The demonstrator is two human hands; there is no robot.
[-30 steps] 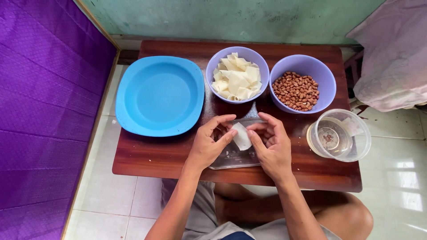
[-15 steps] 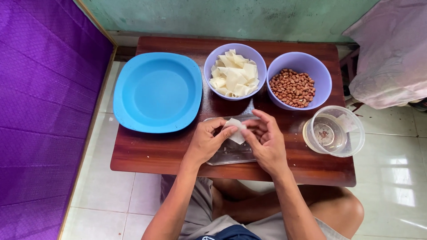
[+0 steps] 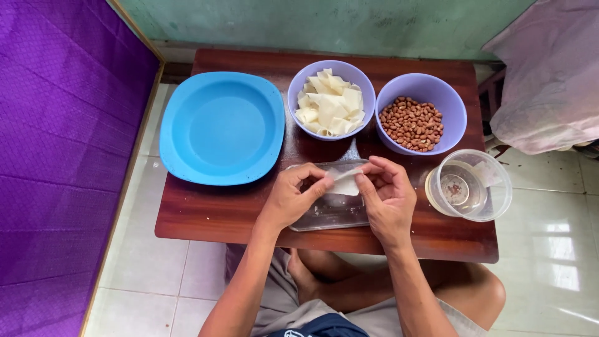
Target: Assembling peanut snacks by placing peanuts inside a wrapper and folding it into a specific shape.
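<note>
Hands: both hands are in the lower middle of the frame, over the front edge of the tabletop (image 3: 212, 215), and they meet on one small white wrapper (image 3: 345, 181).
Left hand: the left hand (image 3: 292, 198) comes from the lower left; its fingers (image 3: 321, 185) are closed in a pinch on the left end of the wrapper.
Right hand: the right hand (image 3: 388, 198) comes from the lower right; its fingers (image 3: 372, 168) are curled and closed on the right end of the same wrapper.
Wrapper: it is a thin, pale square piece, held between the two hands just above a clear flat tray (image 3: 327, 215). I cannot tell if it touches the tray.
Clear tray: it lies on the tabletop under the hands, near the front edge, partly hidden by them.
Blue plate: a big blue plate (image 3: 221, 128) is in the upper left part of the tabletop, well apart from the hands.
Bowl of wrappers: a purple bowl (image 3: 298, 84) in the upper middle holds a pile of the same pale pieces.
Bowl of peanuts: a second purple bowl (image 3: 452, 106) stands just beside the first one, on its right, and holds brown peanuts (image 3: 412, 123).
Clear cup: a round clear cup (image 3: 468, 185) stands at the right edge of the tabletop, near the right hand; it seems to hold a little water.
Surroundings: purple cloth (image 3: 56, 156) fills the left side of the frame, and pink cloth (image 3: 549, 81) is in the upper right.
</note>
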